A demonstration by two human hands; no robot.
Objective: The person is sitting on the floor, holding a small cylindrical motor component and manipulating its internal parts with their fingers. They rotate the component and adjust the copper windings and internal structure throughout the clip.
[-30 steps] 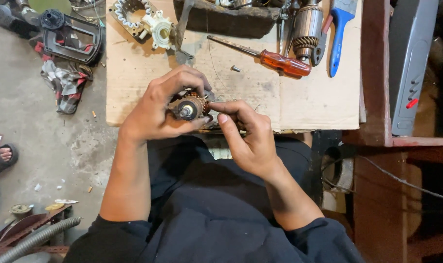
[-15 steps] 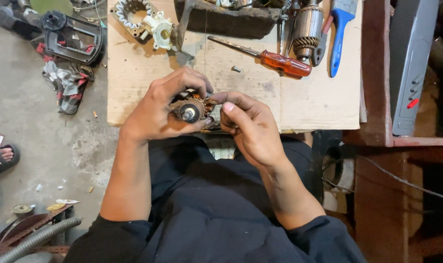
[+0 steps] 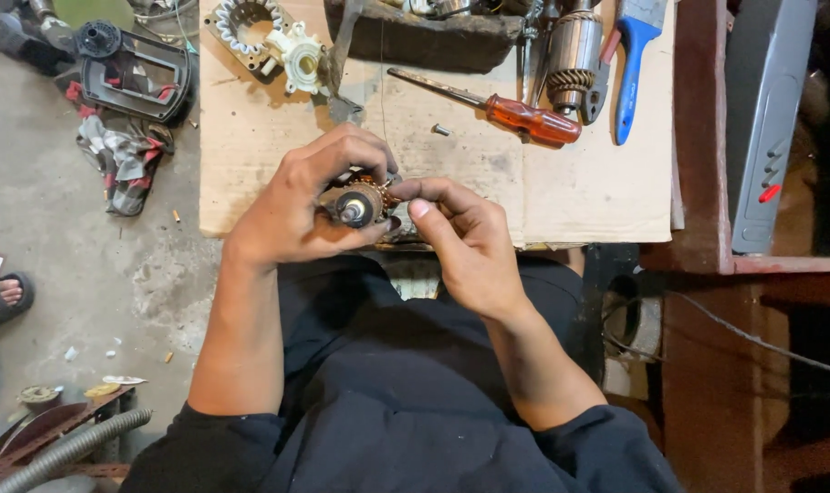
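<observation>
At the near edge of the counter, over its cardboard sheet: small motor armature, copper windings showing, gripped in the curled left hand; right hand pinching at its right side with thumb and forefinger. Best handled steadily, with light fingertip pressure. Far side: red-handled screwdriver, loose screw, white gear part. No containers evident.

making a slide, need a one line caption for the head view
Left hand grips a small motor armature while the right hand fingers touch it, above a cardboard-covered bench.
</observation>
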